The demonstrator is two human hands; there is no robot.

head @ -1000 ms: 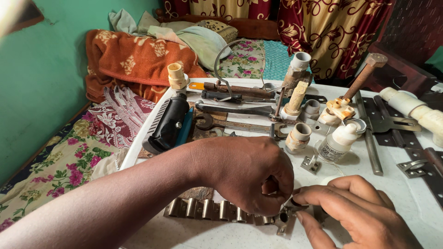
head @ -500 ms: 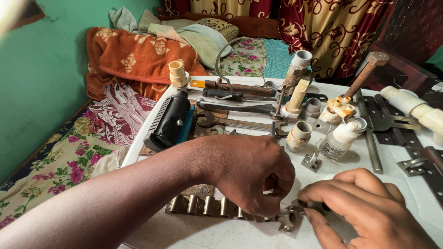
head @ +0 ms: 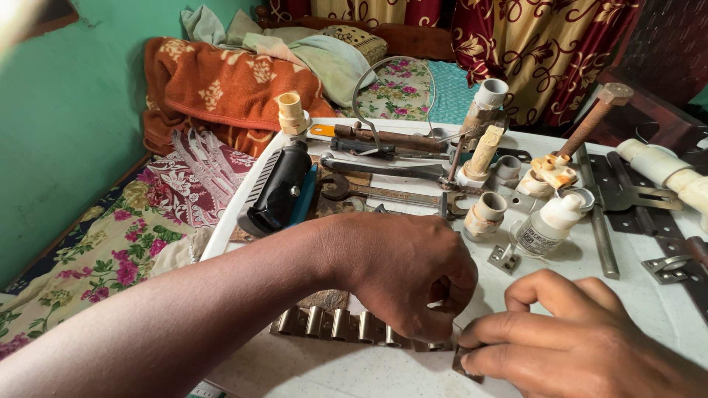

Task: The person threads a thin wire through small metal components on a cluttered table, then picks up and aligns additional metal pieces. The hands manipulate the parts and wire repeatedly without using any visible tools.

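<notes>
**Two hands pinched together over a small metal fitting at the table's near edge**

The left hand (head: 402, 276) curls its fingers narrowly down, tips pressed at the end of a long brass-coloured piano hinge with a row of knuckles (head: 346, 326) lying flat on the white speckled table (head: 634, 295). The right hand (head: 582, 346) meets it, thumb and forefinger closed on a small dark metal fitting (head: 466, 366), mostly hidden under the fingers.

Just behind the hands stand a cream plastic pipe coupling (head: 484, 216), a small white squeeze bottle (head: 547, 225) and a little steel bracket (head: 504, 258). Further back lie a black boxy tool (head: 276, 190), an open-ended steel spanner (head: 383, 195) and a rusty threaded bolt (head: 594, 118) leaning upright. Dark flat strap hinges (head: 627, 193) crowd the right side. Bare tabletop shows between the bottle and the right hand; the left rim drops to a floral bedsheet (head: 110, 243).
</notes>
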